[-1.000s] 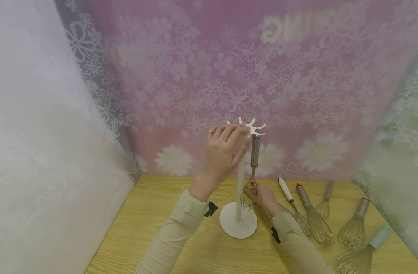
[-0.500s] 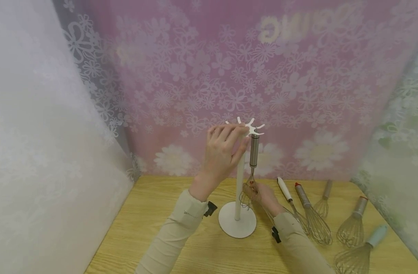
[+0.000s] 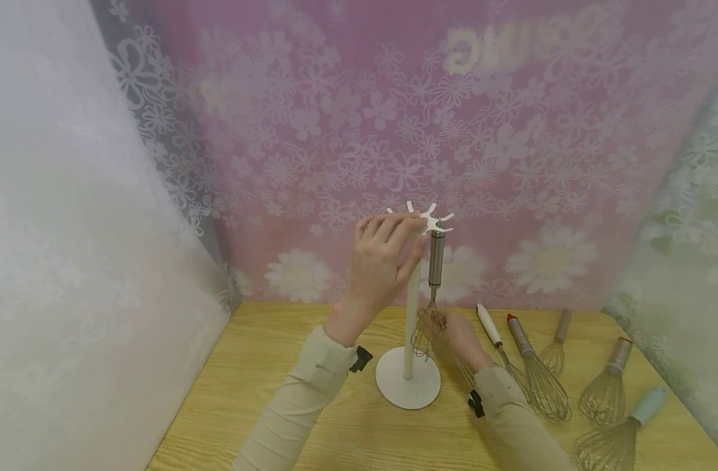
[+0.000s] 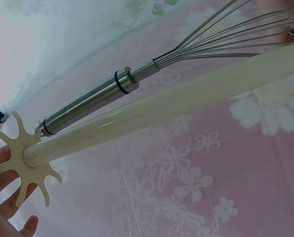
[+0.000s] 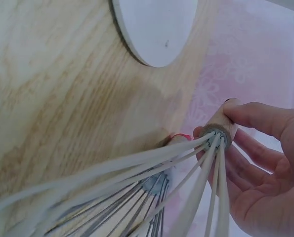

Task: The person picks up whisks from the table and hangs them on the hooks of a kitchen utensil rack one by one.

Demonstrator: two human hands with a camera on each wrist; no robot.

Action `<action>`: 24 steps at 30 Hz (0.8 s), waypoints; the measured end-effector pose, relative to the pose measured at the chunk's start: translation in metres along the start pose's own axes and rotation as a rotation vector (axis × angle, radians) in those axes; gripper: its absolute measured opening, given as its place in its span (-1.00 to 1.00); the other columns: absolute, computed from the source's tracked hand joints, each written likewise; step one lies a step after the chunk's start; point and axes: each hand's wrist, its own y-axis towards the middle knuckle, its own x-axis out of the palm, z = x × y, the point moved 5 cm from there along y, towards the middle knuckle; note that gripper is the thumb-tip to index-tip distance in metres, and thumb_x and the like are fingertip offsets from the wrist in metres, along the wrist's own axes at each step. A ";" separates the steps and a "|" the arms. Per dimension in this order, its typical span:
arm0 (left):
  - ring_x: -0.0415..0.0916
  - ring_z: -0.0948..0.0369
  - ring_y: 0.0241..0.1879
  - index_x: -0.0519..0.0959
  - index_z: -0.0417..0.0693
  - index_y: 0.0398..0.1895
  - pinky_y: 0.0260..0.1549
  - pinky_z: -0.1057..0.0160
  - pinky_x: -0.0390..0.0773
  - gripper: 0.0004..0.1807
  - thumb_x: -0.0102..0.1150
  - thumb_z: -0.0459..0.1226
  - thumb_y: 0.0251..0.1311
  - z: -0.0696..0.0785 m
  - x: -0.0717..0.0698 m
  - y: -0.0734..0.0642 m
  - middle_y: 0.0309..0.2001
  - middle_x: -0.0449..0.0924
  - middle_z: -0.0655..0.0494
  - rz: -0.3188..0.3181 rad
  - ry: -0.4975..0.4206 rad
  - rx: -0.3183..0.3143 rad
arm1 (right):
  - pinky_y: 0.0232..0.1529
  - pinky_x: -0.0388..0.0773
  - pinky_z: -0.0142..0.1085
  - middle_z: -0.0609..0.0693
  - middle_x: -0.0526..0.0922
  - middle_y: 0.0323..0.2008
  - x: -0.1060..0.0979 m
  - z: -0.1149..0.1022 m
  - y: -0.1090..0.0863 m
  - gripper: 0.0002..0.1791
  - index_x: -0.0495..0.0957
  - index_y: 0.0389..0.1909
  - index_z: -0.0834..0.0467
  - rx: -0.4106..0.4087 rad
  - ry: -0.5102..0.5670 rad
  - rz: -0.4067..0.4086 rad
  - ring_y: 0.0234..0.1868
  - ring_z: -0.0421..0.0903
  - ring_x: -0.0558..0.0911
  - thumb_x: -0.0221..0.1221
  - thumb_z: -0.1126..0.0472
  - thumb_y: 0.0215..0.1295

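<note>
One steel-handled whisk is seen hung, handle up and wires down, from a prong of the white hook rack near the centre of the head view; that much of the work may be judged done. No other whisk can be made out on the prongs, though some of them are covered by the left hand. The fingers of that hand are laid over the top of the rack, loosely bent, with the thumb apart; the rack is probably steadied by them. A wooden-handled whisk is pinched by its handle between thumb and fingers of the right hand, just right of the pole and behind the hanging wires, and its hanging is judged not yet done. Five more are seen on the table toward the lower right: a white-handled whisk, a red-tipped whisk, a small grey-handled whisk, a broad grey-handled whisk and a pale blue-green-handled whisk. These are touched by neither hand and seem left for later, so an early stage is suggested. Whether a hanging loop is fitted to the wooden handle cannot be told
</note>
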 end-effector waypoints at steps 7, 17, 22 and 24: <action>0.55 0.10 0.05 0.66 0.00 0.02 0.18 0.05 0.38 -0.45 -0.32 0.08 0.61 0.000 0.001 -0.001 0.03 0.67 0.10 -0.009 -0.005 -0.008 | -0.14 0.61 0.12 0.34 0.71 -0.18 -0.007 0.002 0.000 -0.71 0.59 0.06 0.35 -0.030 0.101 0.067 -0.15 0.29 0.69 0.19 0.27 0.41; 0.54 0.09 0.07 0.66 -0.01 0.03 0.19 0.04 0.36 -0.59 -0.11 0.01 0.56 0.001 0.000 0.001 0.04 0.67 0.09 -0.011 -0.013 -0.012 | -0.22 0.66 0.03 0.29 0.72 -0.11 -0.028 0.002 -0.003 -0.64 0.61 0.17 0.26 -0.036 0.131 0.110 -0.19 0.19 0.72 0.18 0.19 0.45; 0.55 0.09 0.06 0.65 -0.02 0.01 0.20 0.04 0.37 -0.65 -0.03 -0.04 0.52 0.000 0.000 0.001 0.03 0.67 0.07 -0.010 -0.022 -0.015 | -0.26 0.67 -0.02 0.31 0.70 -0.02 -0.037 0.000 -0.009 -0.56 0.57 0.24 0.24 0.001 0.182 0.091 -0.20 0.18 0.73 0.17 0.08 0.47; 0.55 0.10 0.05 0.65 -0.02 0.01 0.20 0.05 0.37 -0.68 0.01 -0.06 0.50 -0.001 0.001 0.001 0.03 0.67 0.07 -0.012 -0.025 -0.017 | -0.28 0.67 -0.04 0.32 0.68 0.00 -0.041 -0.001 -0.011 -0.54 0.54 0.27 0.24 0.004 0.201 0.085 -0.18 0.19 0.73 0.19 0.13 0.45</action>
